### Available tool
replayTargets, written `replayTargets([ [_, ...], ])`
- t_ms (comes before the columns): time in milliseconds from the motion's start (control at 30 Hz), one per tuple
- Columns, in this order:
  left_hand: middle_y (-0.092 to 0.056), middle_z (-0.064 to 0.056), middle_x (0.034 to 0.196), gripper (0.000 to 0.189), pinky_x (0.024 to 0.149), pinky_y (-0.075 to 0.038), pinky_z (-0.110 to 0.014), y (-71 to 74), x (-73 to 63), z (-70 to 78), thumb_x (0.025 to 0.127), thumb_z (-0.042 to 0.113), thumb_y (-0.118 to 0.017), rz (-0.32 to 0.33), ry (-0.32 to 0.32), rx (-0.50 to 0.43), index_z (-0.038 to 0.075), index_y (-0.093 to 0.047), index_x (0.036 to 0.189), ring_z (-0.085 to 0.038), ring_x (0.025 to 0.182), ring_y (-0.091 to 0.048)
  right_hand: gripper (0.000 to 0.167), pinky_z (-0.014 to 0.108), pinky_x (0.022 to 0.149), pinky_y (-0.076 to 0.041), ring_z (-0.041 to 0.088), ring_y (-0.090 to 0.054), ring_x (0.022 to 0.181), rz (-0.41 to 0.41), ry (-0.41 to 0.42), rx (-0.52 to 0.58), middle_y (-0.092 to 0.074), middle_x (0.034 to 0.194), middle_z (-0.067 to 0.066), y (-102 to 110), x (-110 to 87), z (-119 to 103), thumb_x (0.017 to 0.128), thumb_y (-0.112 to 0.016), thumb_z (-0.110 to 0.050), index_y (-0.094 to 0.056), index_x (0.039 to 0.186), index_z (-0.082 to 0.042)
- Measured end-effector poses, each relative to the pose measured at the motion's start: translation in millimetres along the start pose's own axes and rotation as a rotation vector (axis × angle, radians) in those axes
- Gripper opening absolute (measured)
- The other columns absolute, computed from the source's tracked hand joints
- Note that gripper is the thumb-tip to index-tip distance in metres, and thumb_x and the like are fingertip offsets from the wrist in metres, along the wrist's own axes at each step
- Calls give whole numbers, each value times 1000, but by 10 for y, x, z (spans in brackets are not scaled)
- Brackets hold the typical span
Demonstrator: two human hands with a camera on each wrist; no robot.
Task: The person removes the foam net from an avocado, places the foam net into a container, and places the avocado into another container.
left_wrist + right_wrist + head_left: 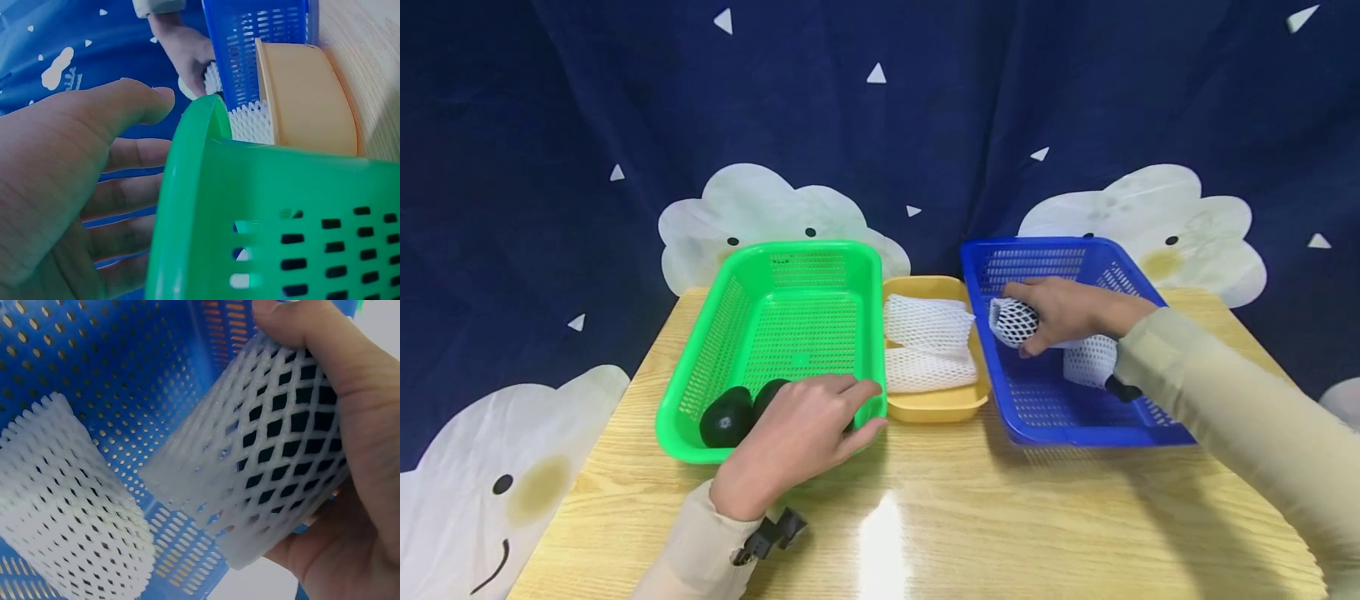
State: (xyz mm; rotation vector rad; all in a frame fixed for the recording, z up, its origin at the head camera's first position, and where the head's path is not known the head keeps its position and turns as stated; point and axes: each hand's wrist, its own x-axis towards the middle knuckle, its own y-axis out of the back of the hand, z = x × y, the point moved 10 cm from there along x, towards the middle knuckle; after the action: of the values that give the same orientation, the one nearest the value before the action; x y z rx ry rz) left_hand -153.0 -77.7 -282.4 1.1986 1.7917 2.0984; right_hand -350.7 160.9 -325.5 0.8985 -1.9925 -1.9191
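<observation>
My right hand (1060, 312) grips a dark round fruit (1017, 323) in a white foam net sleeve (250, 444), held over the blue basket (1075, 437). The sleeve's loose end extends past the fruit in the right wrist view. Another white foam net (75, 506) lies in that basket; I cannot tell what is inside it. My left hand (808, 421) is over the near edge of the green basket (700, 454), fingers extended and holding nothing visible. Beside it in the green basket sit dark fruits (727, 419), partly hidden by the hand.
Between the two baskets stands a shallow yellow tray (936, 408) with white foam nets (928, 325) in it. All stand on a light wooden table (917, 500). A dark blue curtain (925, 125) with cloud prints hangs behind.
</observation>
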Motion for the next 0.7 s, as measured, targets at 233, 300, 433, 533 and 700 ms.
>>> replayTargets([
  [233, -64, 9, 75, 21, 53, -50, -26, -18, 4, 50, 92, 36, -75, -7, -15, -6, 17, -73, 102, -8, 63, -59, 85, 63, 105, -51, 42, -58, 132, 3, -3, -20, -56, 148, 22, 66, -204, -157, 75, -89, -43, -50, 147, -19],
  [300, -67, 8, 78, 23, 54, -52, -27, -18, 7, 63, 93, 36, -74, -13, -19, -13, 16, -74, 103, -9, 65, -62, 83, 58, 101, -55, 38, -62, 124, 16, 9, -13, -60, 142, 19, 92, -250, -220, 75, -90, -41, -52, 145, -19],
  [433, -70, 7, 80, 24, 55, -53, -28, 3, 9, 78, 92, 36, -75, -10, -18, -26, 15, -74, 104, -9, 67, -64, 78, 44, 87, -61, 25, -64, 105, 63, 52, 4, -65, 125, 9, 163, -353, -370, 73, -91, -38, -55, 140, -21],
  [533, -69, 8, 79, 23, 54, -52, -28, 20, 7, 83, 92, 35, -75, -3, -18, -29, 15, -74, 103, -9, 66, -63, 77, 40, 83, -61, 21, -63, 100, 98, 101, 4, -65, 121, 6, 208, -443, -492, 72, -91, -34, -55, 139, -21],
  [700, -66, 8, 77, 21, 54, -51, -27, 39, 6, 91, 92, 35, -74, 0, -23, -21, 16, -73, 101, -9, 64, -62, 78, 38, 83, -61, 19, -63, 99, 114, 158, 0, -65, 121, 4, 242, -577, -696, 71, -92, -32, -55, 140, -21],
])
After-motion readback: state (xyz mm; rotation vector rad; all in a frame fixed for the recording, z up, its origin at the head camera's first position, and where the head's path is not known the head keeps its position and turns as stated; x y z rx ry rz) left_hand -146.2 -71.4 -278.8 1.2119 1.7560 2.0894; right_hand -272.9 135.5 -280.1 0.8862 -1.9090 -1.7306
